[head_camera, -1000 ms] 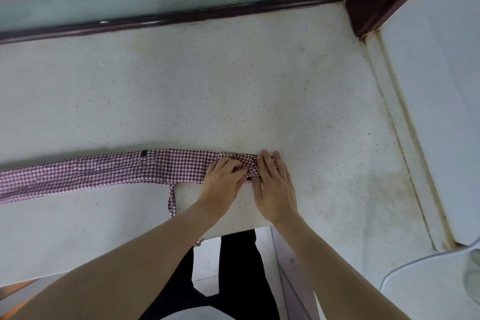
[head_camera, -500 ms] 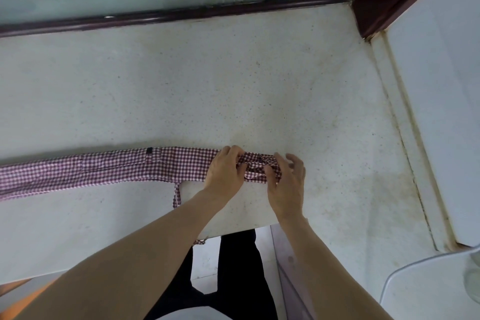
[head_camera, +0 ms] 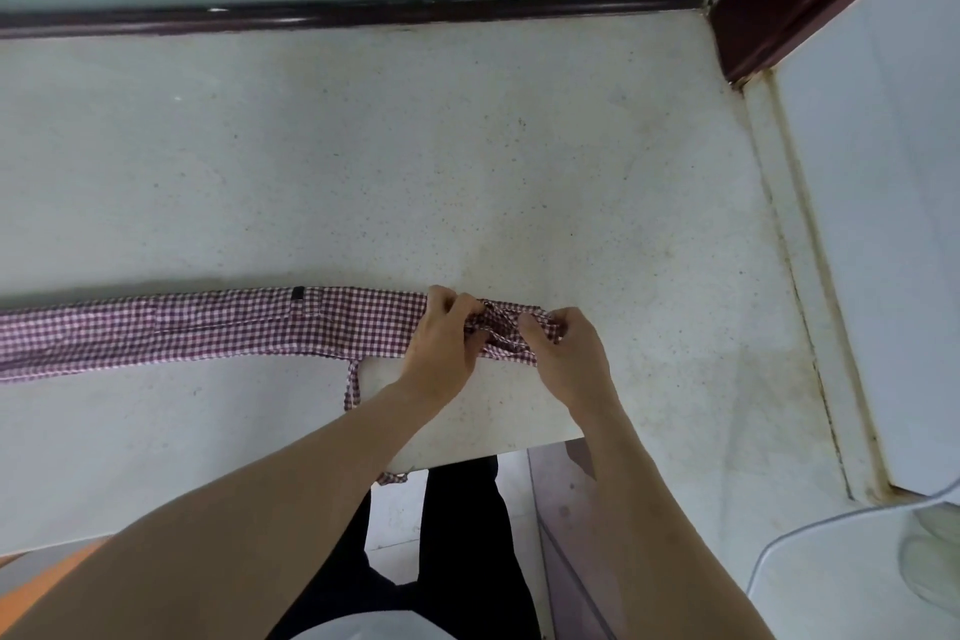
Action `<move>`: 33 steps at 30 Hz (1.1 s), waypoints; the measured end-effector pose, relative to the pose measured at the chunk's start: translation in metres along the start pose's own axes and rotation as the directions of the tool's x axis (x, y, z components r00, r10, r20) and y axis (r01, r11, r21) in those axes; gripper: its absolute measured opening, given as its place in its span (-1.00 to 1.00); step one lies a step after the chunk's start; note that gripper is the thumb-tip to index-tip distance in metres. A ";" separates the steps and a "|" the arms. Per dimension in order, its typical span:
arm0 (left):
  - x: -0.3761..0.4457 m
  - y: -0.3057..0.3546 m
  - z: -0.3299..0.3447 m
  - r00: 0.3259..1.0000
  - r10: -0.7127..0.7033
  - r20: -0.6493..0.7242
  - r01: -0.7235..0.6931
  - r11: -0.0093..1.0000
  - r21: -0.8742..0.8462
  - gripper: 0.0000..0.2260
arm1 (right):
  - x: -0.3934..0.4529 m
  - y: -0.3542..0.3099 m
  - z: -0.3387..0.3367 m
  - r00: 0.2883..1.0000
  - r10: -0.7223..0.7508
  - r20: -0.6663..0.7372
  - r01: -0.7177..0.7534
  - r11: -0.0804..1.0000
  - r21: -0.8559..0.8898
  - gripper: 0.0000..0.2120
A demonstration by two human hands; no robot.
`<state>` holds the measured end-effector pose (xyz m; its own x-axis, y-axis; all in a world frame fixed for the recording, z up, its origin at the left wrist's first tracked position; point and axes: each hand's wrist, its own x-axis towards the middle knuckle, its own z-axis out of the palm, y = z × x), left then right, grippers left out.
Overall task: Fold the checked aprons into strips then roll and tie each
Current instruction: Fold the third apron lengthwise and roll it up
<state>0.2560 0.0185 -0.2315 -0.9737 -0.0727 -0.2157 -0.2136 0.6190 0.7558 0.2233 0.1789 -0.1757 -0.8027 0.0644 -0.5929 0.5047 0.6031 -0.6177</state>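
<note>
Where I look down from the head camera: a pale speckled table [head_camera: 467,172] carries the work.
Apron [head_camera: 218,327]: I log one, red-and-white checked, folded into a long narrow strip. It lies flat along the near part of the table, running from the left frame edge to just right of centre.
Apron, right end: bunched and lifted slightly off the table between both hands.
Tag [head_camera: 297,293]: small, dark, on the strip's far edge, left of the hands.
Tie [head_camera: 352,386]: thin checked cord, dropping from the strip's near edge toward the table's front edge; a further bit shows below that edge.
Left hand [head_camera: 441,346]: fingers curled over the strip, gripping the cloth where the bunching starts.
Right hand [head_camera: 566,359]: thumb and fingers pinching the crumpled end; it sits just beside the left hand.
Frame [head_camera: 337,16]: dark, along the table's far edge, with glass behind.
Wall [head_camera: 883,224]: white, on the right.
</note>
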 end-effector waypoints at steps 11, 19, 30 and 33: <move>0.008 0.007 -0.055 0.941 -0.237 0.239 0.286 0.939 -0.192 -0.76 | -0.014 -0.052 0.028 0.990 -0.080 0.117 0.057 0.982 0.182 -0.59; -0.010 -0.018 -0.082 0.965 -0.244 -0.093 0.244 0.970 -0.014 -0.90 | -0.022 -0.068 0.075 0.988 -0.028 0.151 -0.002 0.981 0.193 -0.59; -0.014 -0.044 -0.129 0.813 -0.472 0.340 0.567 0.775 -0.281 -0.68 | -0.026 -0.079 0.118 0.981 0.056 0.186 -0.084 0.986 0.146 -0.55; -0.014 -0.047 -0.137 0.828 -0.526 0.194 0.560 0.797 -0.225 -0.80 | -0.029 -0.083 0.127 0.981 0.054 0.185 -0.076 0.991 0.114 -0.47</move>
<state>0.2686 -0.1166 -0.1790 -0.6785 -0.2341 -0.6963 -0.7331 0.2766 0.6213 0.2447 0.0266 -0.1732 -0.7018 -0.0508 -0.7105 0.5972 0.5018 -0.6257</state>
